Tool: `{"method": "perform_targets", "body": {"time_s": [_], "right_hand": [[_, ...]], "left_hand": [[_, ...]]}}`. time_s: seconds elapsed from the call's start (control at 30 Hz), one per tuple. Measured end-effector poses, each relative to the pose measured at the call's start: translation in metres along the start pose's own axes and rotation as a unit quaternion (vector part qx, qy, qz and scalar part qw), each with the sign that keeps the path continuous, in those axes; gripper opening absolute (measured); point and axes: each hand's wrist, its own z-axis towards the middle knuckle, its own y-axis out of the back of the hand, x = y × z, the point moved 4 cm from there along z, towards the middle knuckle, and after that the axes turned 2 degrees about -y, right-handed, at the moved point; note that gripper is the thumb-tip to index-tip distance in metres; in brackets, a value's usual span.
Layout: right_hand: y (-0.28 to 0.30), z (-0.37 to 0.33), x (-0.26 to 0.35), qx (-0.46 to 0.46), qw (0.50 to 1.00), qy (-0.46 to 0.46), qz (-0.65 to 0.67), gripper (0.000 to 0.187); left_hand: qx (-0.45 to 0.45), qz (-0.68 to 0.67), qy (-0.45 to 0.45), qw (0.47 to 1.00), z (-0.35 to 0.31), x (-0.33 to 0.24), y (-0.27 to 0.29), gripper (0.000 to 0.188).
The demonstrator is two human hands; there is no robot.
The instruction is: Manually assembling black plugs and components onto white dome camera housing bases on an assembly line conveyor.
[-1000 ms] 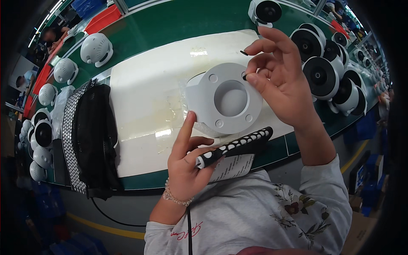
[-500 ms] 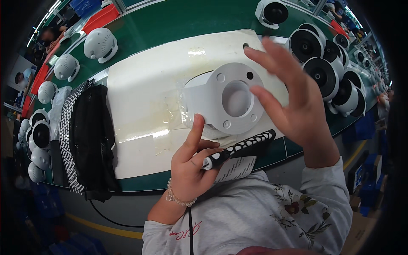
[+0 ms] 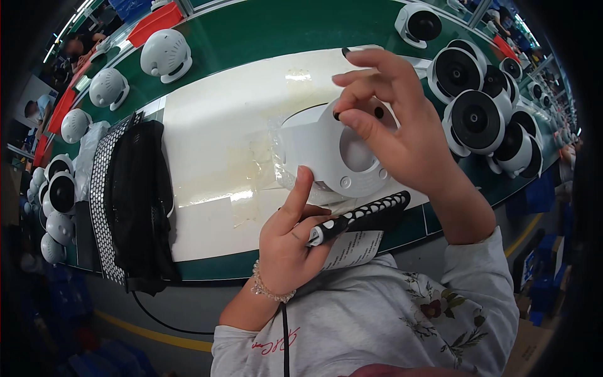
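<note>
A white fan-like housing (image 3: 308, 141) lies on the pale work mat, its round base with a central opening facing up. One black round pad (image 3: 379, 112) sits on that base. My left hand (image 3: 292, 242) grips a curled black sheet with white round spots (image 3: 361, 217), its thumb resting against the housing's near edge. Above the base, my right hand (image 3: 402, 116) pinches a small black pad (image 3: 337, 116) between thumb and a finger. Another small black piece (image 3: 345, 52) shows at its raised index fingertip. My right hand hides part of the base.
A black cloth bundle (image 3: 135, 201) and a white-dotted black sheet (image 3: 103, 201) lie left of the mat (image 3: 207, 138). Several white units with black round fronts crowd the right (image 3: 474, 119). More white units (image 3: 166, 53) stand at the far left, near a red bin (image 3: 154, 25).
My right hand has moved left over the base, and its spread fingers have closed into a pinch. My left hand keeps its hold on the dotted sheet. The view has shifted slightly.
</note>
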Motion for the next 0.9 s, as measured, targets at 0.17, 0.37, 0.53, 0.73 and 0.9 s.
{"method": "perform_targets", "body": {"time_s": [0.17,0.37,0.53,0.73,0.9], "right_hand": [[0.002,-0.017,0.031,0.026,0.927,0.139,-0.346,0.038],[-0.003,-0.041,0.018,0.004,0.963,0.106,-0.247,0.012],[-0.013,-0.044,0.009,0.038,0.983,0.045,-0.174,0.009],[-0.017,-0.045,0.007,0.045,0.973,0.051,-0.219,0.011],[-0.014,-0.051,0.004,0.022,0.963,0.089,-0.253,0.014]], "left_hand": [[0.005,0.024,-0.020,1.000,0.002,-0.001,0.002,0.020],[-0.007,0.016,-0.029,0.999,0.004,-0.002,0.002,0.019],[-0.016,0.027,-0.055,0.998,0.005,-0.003,0.004,0.021],[-0.007,0.027,-0.020,0.999,0.002,-0.002,0.002,0.021],[-0.033,0.027,-0.059,0.997,0.004,-0.003,0.001,0.018]]}}
